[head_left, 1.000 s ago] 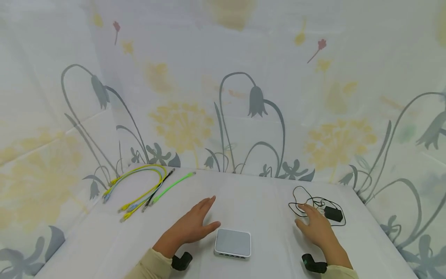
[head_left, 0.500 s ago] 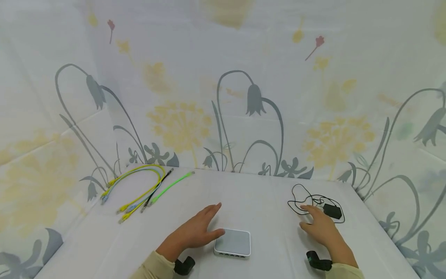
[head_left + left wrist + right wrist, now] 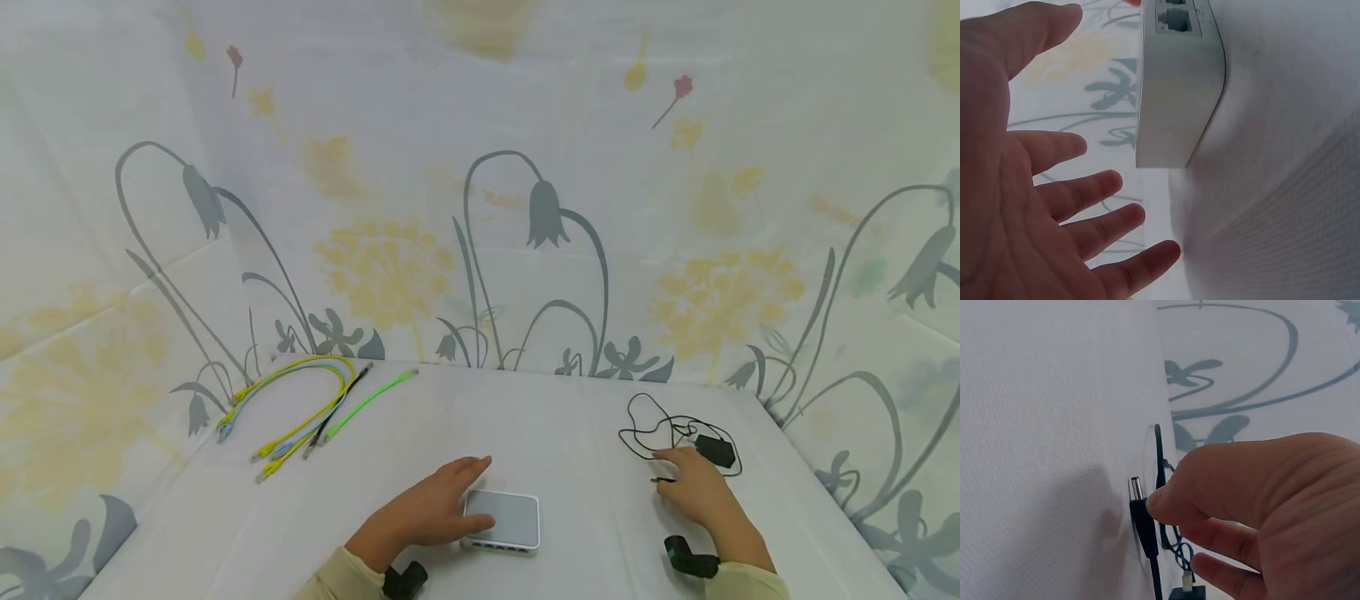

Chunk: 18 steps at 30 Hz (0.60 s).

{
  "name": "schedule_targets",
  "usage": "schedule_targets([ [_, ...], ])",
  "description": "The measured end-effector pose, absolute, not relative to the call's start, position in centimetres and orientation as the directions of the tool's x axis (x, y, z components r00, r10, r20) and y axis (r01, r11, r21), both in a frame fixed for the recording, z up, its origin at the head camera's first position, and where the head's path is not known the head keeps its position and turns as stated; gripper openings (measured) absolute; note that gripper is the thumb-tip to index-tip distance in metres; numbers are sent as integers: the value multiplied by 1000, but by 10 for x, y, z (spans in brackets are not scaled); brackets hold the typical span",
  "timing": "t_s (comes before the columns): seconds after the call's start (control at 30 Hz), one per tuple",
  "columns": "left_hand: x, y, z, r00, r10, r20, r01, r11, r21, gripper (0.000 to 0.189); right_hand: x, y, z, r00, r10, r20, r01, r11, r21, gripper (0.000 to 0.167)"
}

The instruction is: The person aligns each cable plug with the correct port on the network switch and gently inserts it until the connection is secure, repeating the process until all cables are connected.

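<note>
A small white-and-grey network switch (image 3: 512, 518) lies flat on the table, with ports along its near side. My left hand (image 3: 431, 507) hovers at its left, thumb over the top face and fingers spread; in the left wrist view a gap shows between hand and switch. My right hand (image 3: 697, 487) is low over the black power adapter's cord (image 3: 637, 454). In the right wrist view the thumb tip is beside the cord's barrel plug (image 3: 1143, 526), touching or nearly so. Thumb and index fingertips stand apart. The black adapter (image 3: 715, 451) lies just beyond this hand.
Several network cables lie at the table's back left: yellow cables (image 3: 307, 421), a black cable (image 3: 341, 408) and a bright green cable (image 3: 367, 406). A white cloth (image 3: 525, 442) covers the table. Flower-printed curtain (image 3: 487, 275) encloses the back and sides.
My left hand has moved right and nearer, its thumb now over the switch. The right hand has shifted slightly right and down, and the barrel plug now shows by its thumb.
</note>
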<state>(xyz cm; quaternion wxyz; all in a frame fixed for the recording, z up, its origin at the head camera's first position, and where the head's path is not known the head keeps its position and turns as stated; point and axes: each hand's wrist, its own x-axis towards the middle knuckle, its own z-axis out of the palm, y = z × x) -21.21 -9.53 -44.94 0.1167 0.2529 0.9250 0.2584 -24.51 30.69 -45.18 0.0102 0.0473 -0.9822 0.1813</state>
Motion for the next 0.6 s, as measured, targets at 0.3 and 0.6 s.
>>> schedule_targets([
  [0.3, -206, -86, -450, -830, 552, -78, 445, 740, 504, 81, -244, 316, -449, -998, -58, 3, -55, 925, -376, 40],
  [0.6, -199, -79, -449, -813, 580, -50, 497, 736, 459, 78, -247, 319, -454, -999, -39, -33, -22, 914, -406, 27],
])
